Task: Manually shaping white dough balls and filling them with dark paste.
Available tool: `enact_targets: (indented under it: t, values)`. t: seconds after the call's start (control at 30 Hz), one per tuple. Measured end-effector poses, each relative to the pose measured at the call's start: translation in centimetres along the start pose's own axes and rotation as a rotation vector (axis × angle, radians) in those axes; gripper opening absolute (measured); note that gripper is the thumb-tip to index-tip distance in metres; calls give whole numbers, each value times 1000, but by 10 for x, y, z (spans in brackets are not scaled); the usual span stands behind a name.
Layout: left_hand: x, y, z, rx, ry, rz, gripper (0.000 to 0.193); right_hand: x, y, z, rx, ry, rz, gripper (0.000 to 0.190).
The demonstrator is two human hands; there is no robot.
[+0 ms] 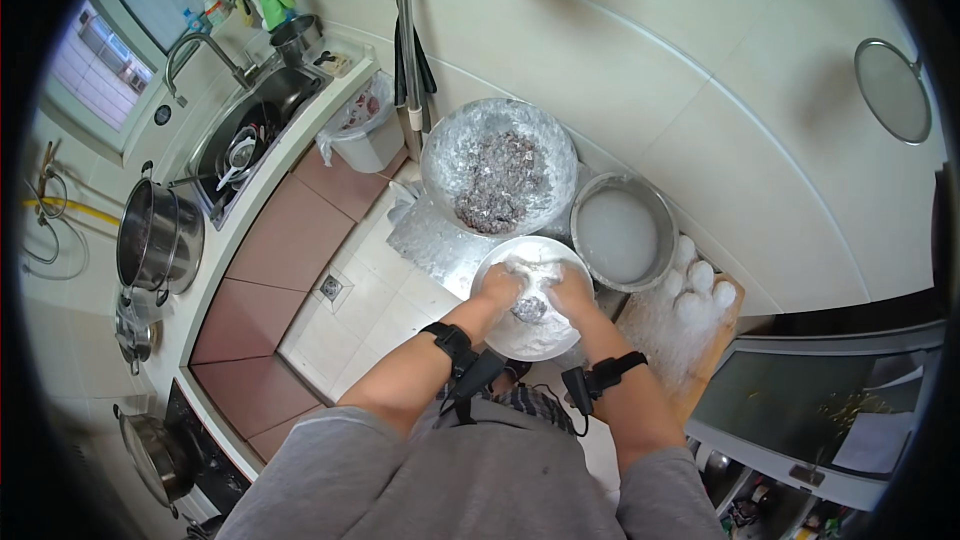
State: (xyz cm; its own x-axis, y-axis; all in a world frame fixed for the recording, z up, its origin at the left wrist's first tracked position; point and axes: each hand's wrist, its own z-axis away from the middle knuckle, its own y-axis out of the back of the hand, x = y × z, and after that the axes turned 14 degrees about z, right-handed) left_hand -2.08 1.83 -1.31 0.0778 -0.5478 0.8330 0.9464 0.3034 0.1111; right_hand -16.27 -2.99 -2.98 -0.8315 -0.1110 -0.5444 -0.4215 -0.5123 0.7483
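Both of my hands are inside a round white bowl [525, 354] that holds white powder [544, 341]. My left hand [501, 289] reaches into the powder at the bowl's left side. Opposite it, my right hand [571, 294] dips in from the right. Powder coats the fingers and partly hides them, so their grip is unclear. A greyish speckled lump [529, 308] rests in the powder between and just below my hands. Behind the bowl stands a large metal basin [442, 157] with a dark, crumbly mixture [501, 184] inside, its wall dusted white.
Right of the basin is a metal pot [667, 270] of cloudy liquid. Several white-coated balls [701, 277] sit on a powdered wooden board [694, 390]. A lined bin [367, 139], a sink [289, 90] with dishes, and a counter with a steel pot [180, 240] are at left.
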Motion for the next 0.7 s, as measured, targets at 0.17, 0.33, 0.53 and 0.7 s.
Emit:
enact_targets:
  t: [0.17,0.33,0.53,0.7]
  values:
    - [-3,13,9,-71,-13,-129,33,-23,17,20,-3,7,251,36]
    - [-5,23,17,-155,-34,-240,35,-26,26,32,-54,24,392,30]
    - [0,31,33,-135,-86,-175,36,-46,41,47,-88,-168,475,31]
    - [-86,20,-23,-179,16,84,37,-32,-2,40,-44,38,461,40]
